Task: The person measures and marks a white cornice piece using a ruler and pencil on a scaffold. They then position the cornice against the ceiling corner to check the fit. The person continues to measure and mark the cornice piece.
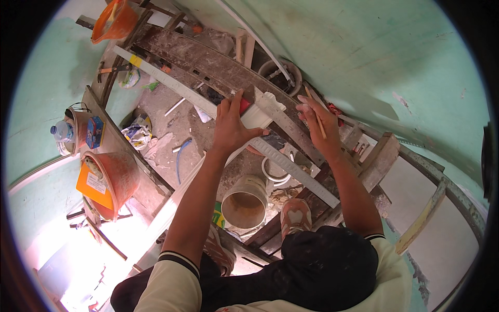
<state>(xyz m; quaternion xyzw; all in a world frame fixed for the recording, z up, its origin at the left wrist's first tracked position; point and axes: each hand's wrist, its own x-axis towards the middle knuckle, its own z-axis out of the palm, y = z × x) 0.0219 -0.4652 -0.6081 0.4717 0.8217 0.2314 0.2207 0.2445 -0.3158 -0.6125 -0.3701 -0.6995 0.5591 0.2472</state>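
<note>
A long white moulding runs from the lower left up to the plank in front of me. My left hand lies over it, fingers and thumb spread to either side. A small red object, partly hidden, sits beside those fingers. Crossing beneath the moulding is a long pale metal straightedge, banded with yellow tape near its far end. To the right, my right hand is closed on a wooden pencil, held above the dusty plank and apart from the moulding.
Below my hands stands a beige bucket beside my shoes. An orange bucket, a water bottle and a hammer rest at the left. An orange basin is far left. Scaffold timbers edge the right; debris litters the floor.
</note>
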